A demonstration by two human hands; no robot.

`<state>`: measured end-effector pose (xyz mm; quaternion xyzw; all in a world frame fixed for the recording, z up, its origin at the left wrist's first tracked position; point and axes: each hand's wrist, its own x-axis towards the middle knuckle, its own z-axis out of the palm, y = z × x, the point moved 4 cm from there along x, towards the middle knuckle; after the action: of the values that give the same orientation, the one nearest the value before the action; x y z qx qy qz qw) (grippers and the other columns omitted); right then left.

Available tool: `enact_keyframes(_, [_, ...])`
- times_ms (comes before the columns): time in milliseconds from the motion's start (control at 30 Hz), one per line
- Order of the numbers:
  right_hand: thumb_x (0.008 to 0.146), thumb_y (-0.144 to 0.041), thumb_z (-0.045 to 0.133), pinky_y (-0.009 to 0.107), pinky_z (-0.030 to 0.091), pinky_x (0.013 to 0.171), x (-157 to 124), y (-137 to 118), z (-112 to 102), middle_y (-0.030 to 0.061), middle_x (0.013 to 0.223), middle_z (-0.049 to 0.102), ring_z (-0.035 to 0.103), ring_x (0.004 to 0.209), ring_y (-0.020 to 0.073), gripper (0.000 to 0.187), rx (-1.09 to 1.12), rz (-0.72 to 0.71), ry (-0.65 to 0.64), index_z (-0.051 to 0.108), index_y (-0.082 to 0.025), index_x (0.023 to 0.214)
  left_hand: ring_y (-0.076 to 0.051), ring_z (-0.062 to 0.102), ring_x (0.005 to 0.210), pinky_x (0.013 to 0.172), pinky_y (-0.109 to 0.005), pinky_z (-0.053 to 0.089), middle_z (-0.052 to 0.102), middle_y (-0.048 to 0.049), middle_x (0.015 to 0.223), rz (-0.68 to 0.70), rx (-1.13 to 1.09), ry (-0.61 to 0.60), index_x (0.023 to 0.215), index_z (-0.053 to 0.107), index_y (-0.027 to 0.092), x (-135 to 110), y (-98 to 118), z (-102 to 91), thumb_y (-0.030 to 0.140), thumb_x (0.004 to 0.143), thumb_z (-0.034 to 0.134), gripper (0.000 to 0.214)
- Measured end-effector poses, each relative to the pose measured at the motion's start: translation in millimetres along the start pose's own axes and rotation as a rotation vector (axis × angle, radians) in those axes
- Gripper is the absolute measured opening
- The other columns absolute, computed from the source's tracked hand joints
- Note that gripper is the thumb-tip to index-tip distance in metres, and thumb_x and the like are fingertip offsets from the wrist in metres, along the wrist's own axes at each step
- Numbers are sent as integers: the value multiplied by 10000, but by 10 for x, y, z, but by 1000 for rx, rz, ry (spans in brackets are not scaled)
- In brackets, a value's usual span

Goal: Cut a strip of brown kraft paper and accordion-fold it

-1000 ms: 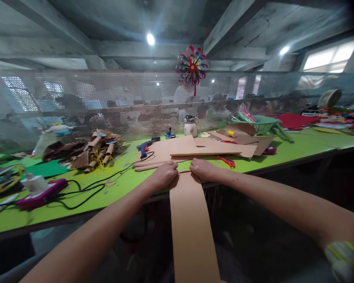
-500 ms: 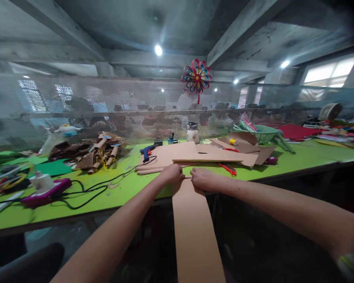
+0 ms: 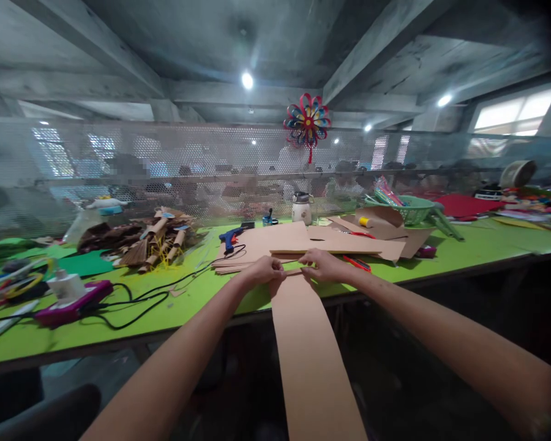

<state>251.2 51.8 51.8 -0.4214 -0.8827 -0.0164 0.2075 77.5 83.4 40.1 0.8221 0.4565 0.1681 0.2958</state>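
Note:
A long strip of brown kraft card [image 3: 316, 355] hangs over the table's front edge toward me. Its far end, with a narrow folded or rolled lip, lies between my hands. My left hand [image 3: 265, 269] pinches the left corner of that end. At the right corner, my right hand [image 3: 322, 264] has thumb and fingers closed on the lip. Just beyond my hands lies a stack of brown card sheets [image 3: 261, 240]. An orange-red cutter [image 3: 357, 263] rests right of my right hand.
A blue glue gun [image 3: 230, 237] lies on the stack's left, its black cable running to a purple power strip [image 3: 76, 304]. Brown paper pieces [image 3: 158, 242] are heaped at left. Behind stand a white bottle [image 3: 302, 208] and a green basket [image 3: 413, 210], before a perforated screen.
The card's end has a more visible lip now, and its hanging part has swung right. My right hand has risen slightly and moved a little right, its fingers less tightly bunched.

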Motion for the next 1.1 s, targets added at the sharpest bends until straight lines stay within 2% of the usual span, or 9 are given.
enact_keyframes(67, [821, -290, 532, 242, 396, 697, 102, 7, -49, 82, 879, 656, 541, 771, 155, 291, 174, 30, -35, 678, -119, 1005, -91, 440, 533, 521, -213, 332, 523, 30, 576, 18, -138, -14, 683, 575, 131, -31, 49, -8, 451, 609, 633, 333])
enact_keyframes(200, [809, -406, 515, 201, 325, 532, 216, -52, -26, 14, 648, 603, 443, 570, 95, 383, 409, 30, -183, 714, -82, 851, -82, 427, 526, 519, -213, 317, 519, 28, 575, 32, -315, -11, 678, 567, 114, -94, 178, -49, 471, 521, 723, 419])
enact_keyframes(367, [753, -414, 577, 198, 313, 516, 194, -131, -82, 14, 621, 584, 419, 565, 88, 390, 568, 49, -139, 717, -60, 839, -75, 418, 529, 499, -199, 296, 524, 22, 584, 82, -289, 3, 742, 606, 104, -231, 262, -128, 491, 604, 694, 420])
enact_keyframes(533, [770, -382, 572, 196, 342, 534, 56, -315, -282, 25, 647, 597, 451, 591, 93, 349, 555, 4, -116, 712, -68, 825, -77, 424, 548, 505, -197, 324, 528, 16, 626, 172, -297, -74, 853, 624, 113, -499, 378, -179, 471, 736, 599, 377])
enact_keyframes(733, [797, -291, 560, 207, 389, 590, -174, -556, -524, 38, 738, 634, 497, 644, 97, 268, 594, -50, -102, 696, -85, 901, -118, 522, 724, 650, -224, 400, 622, -29, 816, 235, -298, -136, 926, 616, 130, -840, 662, -233, 364, 801, 543, 276])
enact_keyframes(867, [805, -228, 550, 215, 404, 607, -266, -708, -684, 45, 755, 655, 521, 660, 98, 225, 528, -71, -63, 693, -92, 913, -114, 518, 705, 618, -213, 390, 618, -31, 793, 238, -326, -88, 917, 612, 120, -907, 795, -230, 354, 793, 557, 270])
enact_keyframes(1100, [821, -234, 558, 216, 424, 602, -397, -969, -975, 48, 758, 676, 554, 661, 106, 189, 440, -122, 22, 692, -112, 872, -72, 393, 533, 468, -180, 273, 481, 21, 563, 286, -114, 83, 657, 593, 122, -1023, 1028, -181, 457, 803, 536, 370])
